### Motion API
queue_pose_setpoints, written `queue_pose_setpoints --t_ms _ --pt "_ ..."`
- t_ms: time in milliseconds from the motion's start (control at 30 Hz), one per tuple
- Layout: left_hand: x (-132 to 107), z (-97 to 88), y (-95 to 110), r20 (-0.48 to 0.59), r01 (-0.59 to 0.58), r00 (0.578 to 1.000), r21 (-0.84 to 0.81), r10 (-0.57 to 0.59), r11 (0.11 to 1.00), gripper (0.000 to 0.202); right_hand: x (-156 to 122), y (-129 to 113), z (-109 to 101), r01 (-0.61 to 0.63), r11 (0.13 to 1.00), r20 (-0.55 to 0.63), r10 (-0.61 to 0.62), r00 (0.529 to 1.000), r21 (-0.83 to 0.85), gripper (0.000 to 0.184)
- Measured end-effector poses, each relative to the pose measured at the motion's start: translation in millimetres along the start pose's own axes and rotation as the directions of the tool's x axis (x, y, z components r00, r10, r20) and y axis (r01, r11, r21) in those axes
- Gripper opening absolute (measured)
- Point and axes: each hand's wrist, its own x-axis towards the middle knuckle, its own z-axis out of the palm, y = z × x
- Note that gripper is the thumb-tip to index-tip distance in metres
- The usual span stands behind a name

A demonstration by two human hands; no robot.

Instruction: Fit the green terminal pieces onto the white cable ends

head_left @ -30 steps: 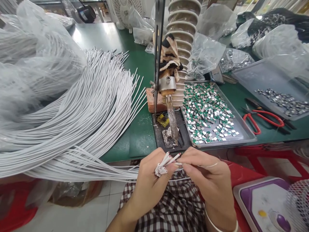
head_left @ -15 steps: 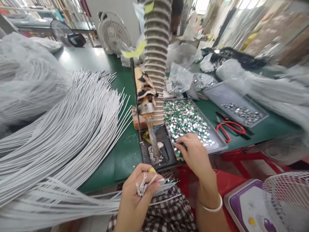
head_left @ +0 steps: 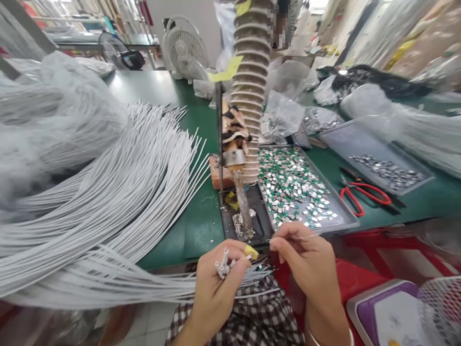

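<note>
- Left hand (head_left: pixel 216 290) clamps white cables (head_left: pixel 144 281) just off the front edge of the tabletop (head_left: pixel 194 228).
- Cables likely light, springy; best held near tips.
- Right hand (head_left: pixel 309 264) pinches together; contents unclear.

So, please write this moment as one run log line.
left hand: holding white cables | right hand: curled, grip unclear | circuit boards: in tray | soldering iron: untouched

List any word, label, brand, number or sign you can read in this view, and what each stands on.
No text is readable.
Purple-and-white panel: marks too blurred to tell whether they are lettering.
Small circuit boards: too small to read any print.
Black fan motor housing: too small to read.
White cables: no print visible.
</note>
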Motion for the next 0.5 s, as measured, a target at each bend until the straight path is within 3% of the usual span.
queue_pose_setpoints --t_ms 67,167,300,500 --pt "3 1.1 3 -0.024 0.001 1.000 -0.034 -0.002 0.999 0.030 -8 -4 6 -0.091 0.992 -0.024 0.093 0.995 0.092 0.019" --pt "7 3.1 7 -0.056 0.010 0.998 -0.001 -0.010 1.000 0.026 -15 -7 16 -0.133 0.973 -0.024 0.140 0.990 0.187 0.007" --pt "10 3.5 9 -0.102 0.028 0.994 0.006 -0.027 1.000 0.022 -18 -11 28 -0.106 0.954 -0.010 0.113 0.994 0.282 0.004" --pt "11 3.5 8 -0.087 0.130 0.987 -0.050 -0.134 0.990 0.021 -17 -11 34 -0.016 0.975 -0.123 0.045 0.991 0.221 0.008"
